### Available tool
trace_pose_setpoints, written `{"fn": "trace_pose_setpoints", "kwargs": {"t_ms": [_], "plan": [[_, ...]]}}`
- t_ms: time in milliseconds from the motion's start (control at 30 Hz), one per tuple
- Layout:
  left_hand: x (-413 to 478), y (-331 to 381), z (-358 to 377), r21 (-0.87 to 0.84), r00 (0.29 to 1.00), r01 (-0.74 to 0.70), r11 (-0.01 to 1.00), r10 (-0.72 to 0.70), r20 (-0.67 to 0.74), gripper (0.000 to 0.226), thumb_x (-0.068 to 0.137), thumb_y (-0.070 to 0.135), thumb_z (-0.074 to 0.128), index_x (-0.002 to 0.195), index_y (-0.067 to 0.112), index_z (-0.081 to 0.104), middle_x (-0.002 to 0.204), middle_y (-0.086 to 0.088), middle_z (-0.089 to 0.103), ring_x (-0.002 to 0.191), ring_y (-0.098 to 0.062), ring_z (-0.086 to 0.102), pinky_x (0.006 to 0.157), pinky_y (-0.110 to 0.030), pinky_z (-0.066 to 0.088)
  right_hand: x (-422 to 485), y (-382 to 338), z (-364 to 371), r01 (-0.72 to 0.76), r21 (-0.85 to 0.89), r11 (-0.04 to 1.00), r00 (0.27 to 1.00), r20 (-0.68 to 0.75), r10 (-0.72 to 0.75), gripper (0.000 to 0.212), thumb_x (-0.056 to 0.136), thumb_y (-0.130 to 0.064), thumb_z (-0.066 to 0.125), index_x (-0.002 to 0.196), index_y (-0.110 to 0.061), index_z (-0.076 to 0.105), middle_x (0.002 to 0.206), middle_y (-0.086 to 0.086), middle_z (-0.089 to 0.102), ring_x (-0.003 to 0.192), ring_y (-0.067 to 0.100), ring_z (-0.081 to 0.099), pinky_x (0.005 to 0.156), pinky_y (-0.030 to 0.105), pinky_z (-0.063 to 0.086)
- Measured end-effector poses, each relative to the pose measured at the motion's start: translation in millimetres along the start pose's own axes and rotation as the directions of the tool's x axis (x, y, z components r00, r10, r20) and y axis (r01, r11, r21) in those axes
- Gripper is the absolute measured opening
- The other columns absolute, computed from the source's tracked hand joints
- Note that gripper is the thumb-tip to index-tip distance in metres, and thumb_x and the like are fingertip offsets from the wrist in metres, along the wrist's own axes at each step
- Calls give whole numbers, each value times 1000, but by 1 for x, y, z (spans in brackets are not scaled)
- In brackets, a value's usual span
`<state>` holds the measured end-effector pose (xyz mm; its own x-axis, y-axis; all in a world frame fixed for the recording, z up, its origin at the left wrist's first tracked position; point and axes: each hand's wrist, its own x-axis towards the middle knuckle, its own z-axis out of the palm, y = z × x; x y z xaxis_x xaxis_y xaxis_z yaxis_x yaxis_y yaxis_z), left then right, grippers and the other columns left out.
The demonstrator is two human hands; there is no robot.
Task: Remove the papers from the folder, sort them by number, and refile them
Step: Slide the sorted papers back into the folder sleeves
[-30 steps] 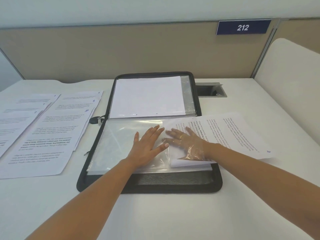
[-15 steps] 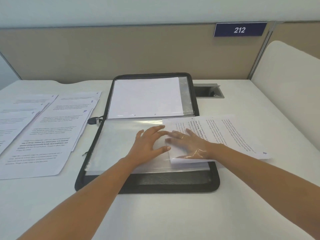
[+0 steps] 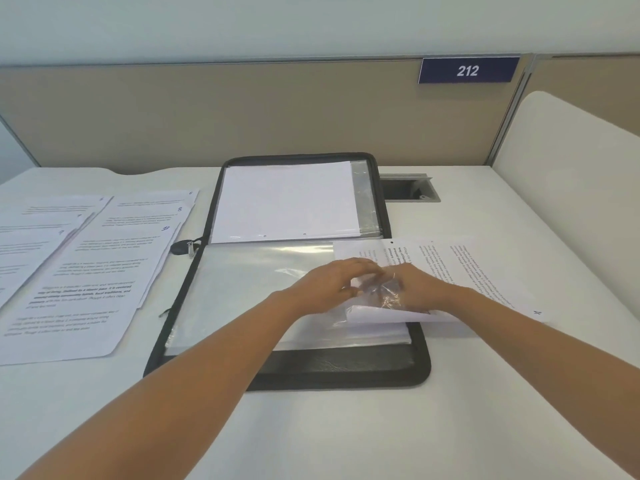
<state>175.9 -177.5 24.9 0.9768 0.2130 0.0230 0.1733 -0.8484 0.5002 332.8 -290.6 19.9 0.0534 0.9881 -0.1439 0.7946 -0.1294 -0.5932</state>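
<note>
- Fingers point(image 3: 360, 266) of the left hand point(image 3: 325, 284) are curled, thumb against fingertips, and look to pinch the open edge of the clear sleeve point(image 3: 263, 292), lifting the film a little.
- The right hand point(image 3: 415, 289) lies under that film on top of the printed sheet point(image 3: 467, 268). Glare on the plastic hides whether its fingers press flat or nip the paper, so I cannot tell.
- The printed sheet (marked 4 at its near right corner) is partly inside the sleeve. Most of it sticks out to the right, across the edge of the folder point(image 3: 346, 370) and onto the table point(image 3: 346, 427).
- The folder lies open flat mid-table. Its far half holds a white page point(image 3: 284, 202) in a sleeve, blank side up.
- The loose papers point(image 3: 90, 285) are fanned in overlapping rows on the table to the folder's left, well apart from the hands, with 6, 8 and 10 legible at their corners.
- Judgement: removal and sorting look done, and refiling seems under way, with sheet 4 in hand.
- Left to do, most likely: seat this sheet fully, then file the fanned papers in order. That is a good share of the job.
</note>
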Motion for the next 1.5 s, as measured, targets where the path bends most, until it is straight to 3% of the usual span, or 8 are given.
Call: {"fn": "trace_pose_setpoints", "kwargs": {"t_ms": [233, 533, 733, 867, 1100, 1233, 1333, 1500], "plan": [[21, 18, -10, 62, 985, -88, 994, 77, 152, 46, 95, 9, 51, 139, 18, 43, 144, 1, 42, 101, -2, 41, 72, 3, 27, -5, -8, 2, 9, -123, 992, 986, 165, 11, 53, 90, -39, 59, 137, -19, 45, 139, -4, 43, 122, 8, 39, 107, 20, 26], [45, 15, -17, 164, 964, -88, 983, 43, 263, 28, 86, 8, 64, 113, 5, 63, 104, -10, 64, 81, -14, 48, 75, -25, 41, 6, -5, 20, 116, -263, 958, 989, 117, -88, 83, 80, -65, 54, 145, -19, 30, 148, 2, 31, 136, 15, 27, 118, 31, 15], [48, 18, -15, 107, 974, -86, 991, 61, 216, 17, 86, 8, 64, 102, 4, 67, 90, -2, 58, 82, -14, 49, 69, -16, 37, 5, -5, 25, -105, 16, 994, 994, 8, 105, 86, 70, -47, 77, 138, -23, 31, 119, -12, 36, 108, 1, 34, 83, -3, 26], [47, 20, -10, 35, 982, -73, 997, 65, 179, 14, 86, 9, 65, 99, 3, 67, 95, -9, 63, 81, -14, 48, 72, -20, 37, 8, -6, 28, -69, 112, 991, 998, 5, 69, 70, 67, -65, 70, 122, -27, 47, 116, -14, 46, 110, 5, 46, 103, 29, 40], [41, 18, -4, -2, 989, -62, 998, 61, 132, 12, 86, 7, 64, 96, 0, 67, 92, -12, 61, 76, -14, 45, 64, -10, 32, 4, 18, 18, 108, -319, 941, 989, 132, -69, 78, 81, -75, 20, 132, -24, 48, 145, -4, 39, 135, 8, 30, 119, 45, 3], [43, 21, -2, -22, 990, -64, 998, 66, 125, 14, 86, 7, 64, 98, 1, 67, 96, -11, 62, 79, -12, 45, 66, -10, 32, 9, 9, 28, 23, 56, 998, 1000, -14, -22, 37, 85, -44, 64, 116, -26, 57, 119, -2, 53, 113, 9, 50, 103, 21, 39], [43, 19, -3, -23, 993, -47, 999, 49, 109, 16, 87, 9, 64, 101, 1, 66, 100, -11, 62, 83, -13, 47, 68, -12, 34, 8, 1, 28, 31, 79, 996, 999, -24, -29, 36, 88, -25, 65, 120, -12, 55, 103, -10, 46, 96, -1, 47, 86, -2, 34], [29, 13, -4, -203, 990, -14, 979, -15, -141, 16, 87, 7, 63, 103, 6, 66, 109, -4, 57, 88, -14, 57, 72, -8, 44, 6, 14, 21, 74, -69, 995, 997, -23, -76, 68, 87, -52, 57, 145, -28, 31, 155, -7, 21, 142, 9, 19, 118, 37, 12]]}}
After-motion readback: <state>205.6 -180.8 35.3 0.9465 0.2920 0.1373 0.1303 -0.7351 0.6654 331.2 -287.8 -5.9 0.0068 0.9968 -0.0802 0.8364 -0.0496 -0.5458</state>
